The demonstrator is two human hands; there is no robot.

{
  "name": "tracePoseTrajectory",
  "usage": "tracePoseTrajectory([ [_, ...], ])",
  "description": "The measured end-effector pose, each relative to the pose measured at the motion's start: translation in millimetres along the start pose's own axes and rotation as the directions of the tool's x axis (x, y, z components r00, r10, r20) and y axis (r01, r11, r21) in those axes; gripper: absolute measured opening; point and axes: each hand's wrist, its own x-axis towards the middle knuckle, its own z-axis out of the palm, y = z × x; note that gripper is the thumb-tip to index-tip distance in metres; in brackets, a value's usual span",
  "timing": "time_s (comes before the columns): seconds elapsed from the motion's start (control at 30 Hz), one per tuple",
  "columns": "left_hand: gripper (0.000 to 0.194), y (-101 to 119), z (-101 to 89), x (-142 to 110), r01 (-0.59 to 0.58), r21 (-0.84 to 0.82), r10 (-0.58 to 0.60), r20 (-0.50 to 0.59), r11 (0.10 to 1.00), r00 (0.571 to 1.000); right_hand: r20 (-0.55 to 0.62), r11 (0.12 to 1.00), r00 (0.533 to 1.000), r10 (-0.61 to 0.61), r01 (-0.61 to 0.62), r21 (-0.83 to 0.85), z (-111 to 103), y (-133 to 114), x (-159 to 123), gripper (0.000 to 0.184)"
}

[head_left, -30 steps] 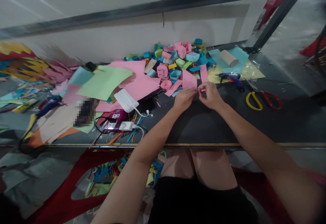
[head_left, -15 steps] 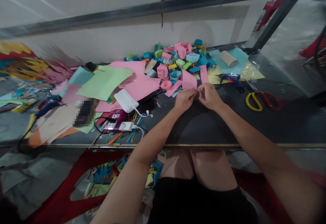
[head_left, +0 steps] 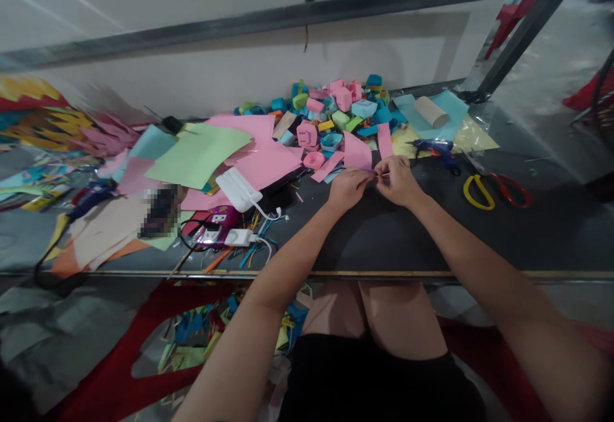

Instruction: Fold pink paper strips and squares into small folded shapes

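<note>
My left hand (head_left: 349,188) and my right hand (head_left: 399,181) meet close together above the dark table, fingertips pinched. Between them runs a thin purple-pink strip (head_left: 368,171), mostly covered by the fingers; its material cannot be made out. Just beyond the fingers lie a curved pink foam sheet (head_left: 357,151), an upright pink strip (head_left: 384,139) and a slanting pink strip (head_left: 329,167). A small pink ring-shaped piece (head_left: 314,160) sits to the left of these.
A heap of small coloured foam pieces (head_left: 340,105) lies at the back. To the right are a blue glue gun (head_left: 439,148), scissors (head_left: 480,193) with yellow and red handles, and a cardboard tube (head_left: 430,112). Coloured sheets (head_left: 199,156), a white power bank (head_left: 237,188) and cables cover the left.
My hands stay nearly in place, with the fingers shifting slightly. More of the thin purple strip shows between them now.
</note>
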Motion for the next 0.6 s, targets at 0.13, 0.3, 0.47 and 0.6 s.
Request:
tracePoseTrajectory([
  [0.13, 0.019, -0.5, -1.0, -0.4, -0.017, 0.025, 0.017, 0.022, 1.0, 1.0, 0.008, 0.999, 1.0, 0.011, -0.011, 0.031, 0.0, 1.7, -1.1, 0.032],
  [0.3, 0.017, -1.7, -0.4, 1.2, -0.023, 0.017, 0.023, -0.001, 1.0, 1.0, -0.02, 0.998, 0.999, 0.025, -0.024, 0.053, 0.2, 0.8, 0.1, 0.032],
  [0.47, 0.016, -1.1, 0.0, 1.1, 0.005, 0.022, -0.004, -0.024, 1.0, 1.0, -0.044, 0.998, 0.998, 0.045, -0.043, 0.04, -0.2, -1.4, 2.4, 0.033],
  [0.6, 0.017, -2.0, 0.4, 0.9, 0.023, 0.019, -0.023, -0.025, 1.0, 0.999, -0.039, 0.998, 0.998, 0.043, -0.041, 0.036, -2.0, -0.4, 3.0, 0.033],
])
